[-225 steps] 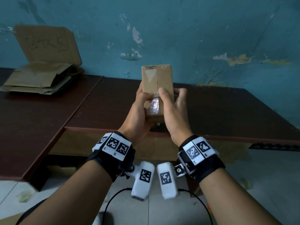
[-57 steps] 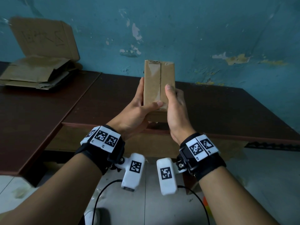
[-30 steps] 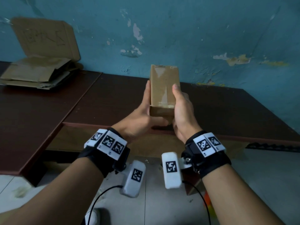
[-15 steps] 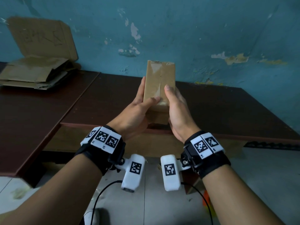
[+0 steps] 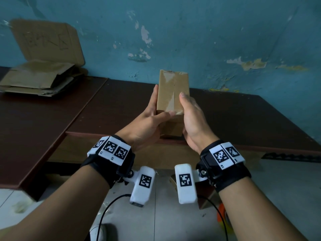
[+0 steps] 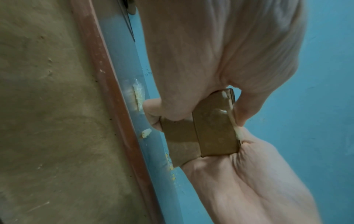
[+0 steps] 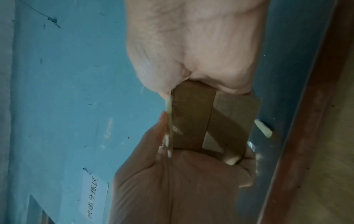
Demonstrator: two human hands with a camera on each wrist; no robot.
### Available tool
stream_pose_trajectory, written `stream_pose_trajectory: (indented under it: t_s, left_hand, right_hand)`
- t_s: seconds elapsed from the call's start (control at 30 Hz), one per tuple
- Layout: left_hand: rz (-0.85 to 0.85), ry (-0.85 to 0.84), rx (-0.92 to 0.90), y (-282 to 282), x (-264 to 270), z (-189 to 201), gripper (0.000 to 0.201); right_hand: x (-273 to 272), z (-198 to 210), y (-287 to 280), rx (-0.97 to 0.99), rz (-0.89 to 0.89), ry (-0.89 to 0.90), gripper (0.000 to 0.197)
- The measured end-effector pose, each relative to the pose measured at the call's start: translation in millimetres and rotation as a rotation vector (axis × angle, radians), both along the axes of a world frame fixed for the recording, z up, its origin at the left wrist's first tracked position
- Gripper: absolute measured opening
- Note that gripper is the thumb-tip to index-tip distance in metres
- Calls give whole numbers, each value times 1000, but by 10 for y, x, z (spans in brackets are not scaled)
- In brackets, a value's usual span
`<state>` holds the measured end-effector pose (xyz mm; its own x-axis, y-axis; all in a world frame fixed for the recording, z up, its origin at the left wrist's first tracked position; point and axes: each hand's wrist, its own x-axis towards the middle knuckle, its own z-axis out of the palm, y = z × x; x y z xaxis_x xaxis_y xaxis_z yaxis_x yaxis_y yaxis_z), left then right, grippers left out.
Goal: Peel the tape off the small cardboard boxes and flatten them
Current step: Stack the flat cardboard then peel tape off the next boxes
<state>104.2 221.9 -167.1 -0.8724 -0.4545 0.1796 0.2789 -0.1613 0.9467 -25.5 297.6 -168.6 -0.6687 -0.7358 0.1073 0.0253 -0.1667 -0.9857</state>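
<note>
- Box (image 5: 172,94) upright, held in the air over the desk (image 5: 243,119) edge, between both hands; centre seam faces the person
- Left hand (image 5: 147,122) grips its left side, thumb curled across the lower front
- Right hand (image 5: 192,122) clasps the right side, thumb up along the front
- Flattened cardboard (image 5: 38,80) sits far left

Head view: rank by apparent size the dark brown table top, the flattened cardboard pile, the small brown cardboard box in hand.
1. Dark brown table top, by far the largest.
2. Flattened cardboard pile at far left.
3. Small brown cardboard box held in both hands.
The pile sits farther from the camera, so 2 over 3 is safe.
</note>
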Motion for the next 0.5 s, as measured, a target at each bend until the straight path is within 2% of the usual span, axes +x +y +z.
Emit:
stream_pose_trajectory:
  t_s: [0.17, 0.5]
  left_hand:
    - [-34, -17, -17, -33, -29, -54, 101]
    - [-4, -58, -98, -59, -9, -34, 95]
  right_hand:
    - [-21, -1, 12, -8, -18, -50, 39]
    - [-10, 8, -23, 2, -37, -99, 40]
